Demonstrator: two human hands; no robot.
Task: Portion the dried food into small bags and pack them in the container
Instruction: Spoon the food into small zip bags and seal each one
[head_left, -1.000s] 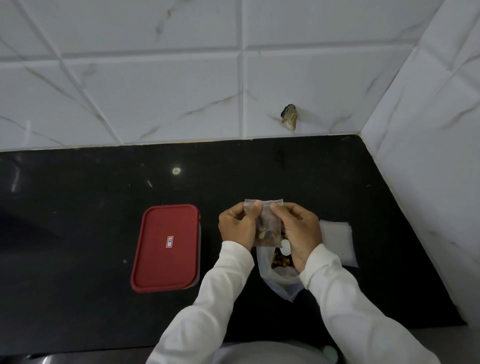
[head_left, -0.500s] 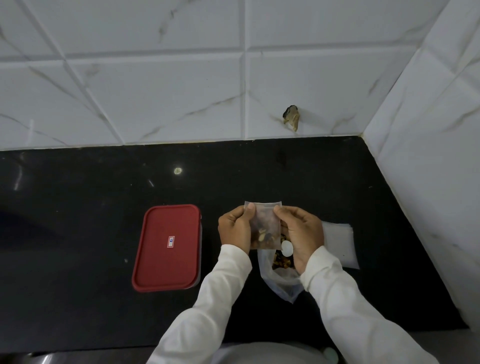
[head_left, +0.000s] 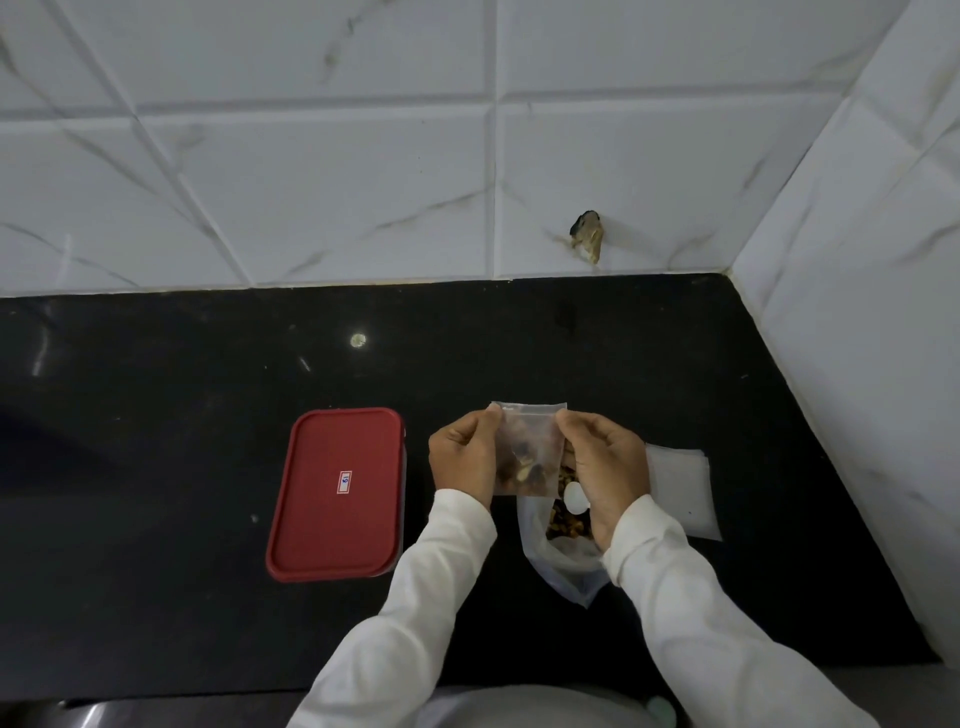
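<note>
The left hand (head_left: 462, 457) and right hand (head_left: 605, 467) pinch the top corners of the small bag (head_left: 527, 452), held over the counter (head_left: 156, 597); it looks light, limp and slippery, and is probably best gripped along its top strip.

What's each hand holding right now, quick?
Left hand: closed, pinching the small bag at its upper left edge.
Right hand: closed, pinching the same bag at its upper right edge.

A home kitchen corner: polished black stone countertop (head_left: 156, 519) meeting white marble-patterned wall tiles (head_left: 311, 182) on 2 sides; a red-lidded rectangular plastic food container (head_left: 336, 493) rests on it.
</note>
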